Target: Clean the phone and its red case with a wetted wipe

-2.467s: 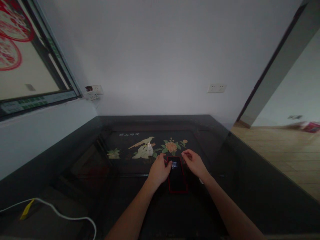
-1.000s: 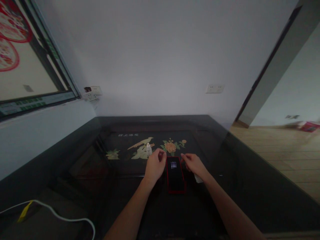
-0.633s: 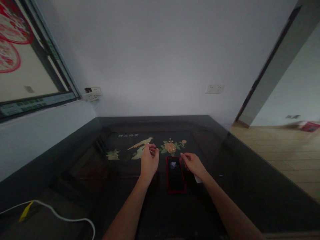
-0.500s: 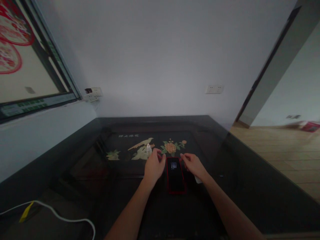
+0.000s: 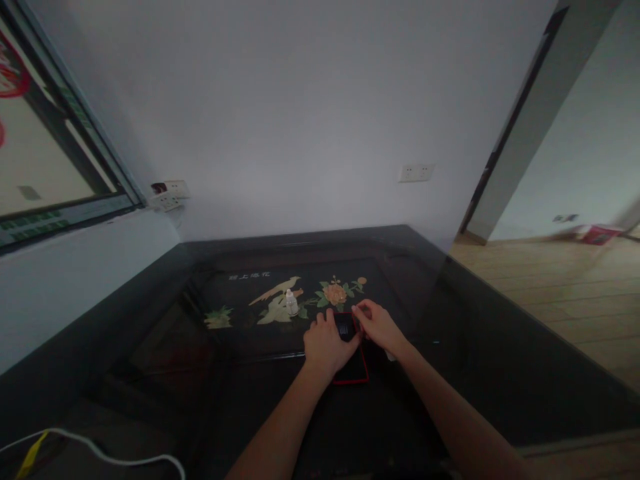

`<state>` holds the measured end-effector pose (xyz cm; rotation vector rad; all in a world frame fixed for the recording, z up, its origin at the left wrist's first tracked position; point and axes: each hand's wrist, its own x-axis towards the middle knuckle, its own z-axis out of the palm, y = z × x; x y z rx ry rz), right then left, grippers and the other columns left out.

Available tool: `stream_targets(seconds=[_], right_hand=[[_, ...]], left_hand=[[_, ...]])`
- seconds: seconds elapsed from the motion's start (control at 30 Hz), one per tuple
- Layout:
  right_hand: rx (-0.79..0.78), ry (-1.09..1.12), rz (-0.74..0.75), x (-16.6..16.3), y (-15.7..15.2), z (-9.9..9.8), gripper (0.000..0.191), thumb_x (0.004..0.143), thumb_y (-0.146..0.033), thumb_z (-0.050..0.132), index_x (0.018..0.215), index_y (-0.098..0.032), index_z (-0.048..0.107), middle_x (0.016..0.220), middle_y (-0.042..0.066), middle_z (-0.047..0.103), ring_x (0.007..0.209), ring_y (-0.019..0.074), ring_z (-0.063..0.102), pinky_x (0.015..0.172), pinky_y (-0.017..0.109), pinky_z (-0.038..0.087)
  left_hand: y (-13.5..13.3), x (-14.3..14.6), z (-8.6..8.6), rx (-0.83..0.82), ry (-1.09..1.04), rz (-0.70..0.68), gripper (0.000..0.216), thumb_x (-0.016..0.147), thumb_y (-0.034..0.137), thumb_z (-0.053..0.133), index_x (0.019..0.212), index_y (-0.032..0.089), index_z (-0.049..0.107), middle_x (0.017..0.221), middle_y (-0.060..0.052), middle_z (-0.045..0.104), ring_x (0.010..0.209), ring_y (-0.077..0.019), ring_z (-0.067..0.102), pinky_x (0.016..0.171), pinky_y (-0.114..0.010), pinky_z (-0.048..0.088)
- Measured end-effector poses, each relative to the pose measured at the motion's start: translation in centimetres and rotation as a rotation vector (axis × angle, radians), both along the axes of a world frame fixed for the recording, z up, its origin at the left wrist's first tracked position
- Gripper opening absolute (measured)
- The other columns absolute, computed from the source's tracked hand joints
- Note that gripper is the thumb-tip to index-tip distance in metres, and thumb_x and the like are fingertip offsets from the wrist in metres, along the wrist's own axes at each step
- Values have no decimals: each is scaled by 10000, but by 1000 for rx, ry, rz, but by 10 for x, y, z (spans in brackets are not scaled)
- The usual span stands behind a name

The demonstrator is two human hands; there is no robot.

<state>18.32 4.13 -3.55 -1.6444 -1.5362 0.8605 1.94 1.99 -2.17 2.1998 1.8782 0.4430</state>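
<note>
A dark phone in a red case (image 5: 354, 368) lies on the glossy black table, its screen showing small pale digits near the top. My left hand (image 5: 326, 343) spans the phone's upper half, fingers at the left edge and far end and thumb at the right edge. At the upper right corner, my right hand (image 5: 376, 325) pinches the red case's edge; its fingertips are partly hidden. A small white figurine (image 5: 291, 304) stands just left of my left hand. Something small and white (image 5: 391, 357) shows under my right wrist.
The black table (image 5: 240, 413) has an inlaid bird and flower picture (image 5: 334, 292). A white cable (image 5: 115, 460) with a yellow tag (image 5: 33, 456) runs along the lower left. Wall sockets (image 5: 417, 173) are behind, a window to the left, and wooden floor (image 5: 525, 280) to the right.
My left hand has moved right, from beside the phone onto it, uncovering the figurine. My right hand has come in closer to the phone's upper right corner. The view has shifted slightly.
</note>
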Motion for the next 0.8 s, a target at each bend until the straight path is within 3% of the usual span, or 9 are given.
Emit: stream_targets(seconds=[0.37,0.57,0.8], right_hand=[[50,15,-3,-1,2,-6,225,1001,-416,529,1012,-210,617,609,-31,653,488,113,586,520,210,405],[49,18,3,-2,1,-3,219,1003,-401,531,976,-208,631,592,-32,636,502,115,589,517,207,406],[32,43,20,-3,-1,1,221,1004,-400,533,964,-207,634,612,-33,642,486,107,576,500,206,400]], left_hand=[[-2,16,10,-33,90,42,775,798,695,557,1311,115,519,1196,-219,615,1000,-363,670,792,-374,479],[1,10,4,-12,81,33,895,787,756,534,1401,109,457,1211,-219,609,978,-369,680,772,-382,490],[-1,1,3,-16,64,30,876,795,789,522,1401,159,458,1204,-200,612,972,-360,685,768,-372,477]])
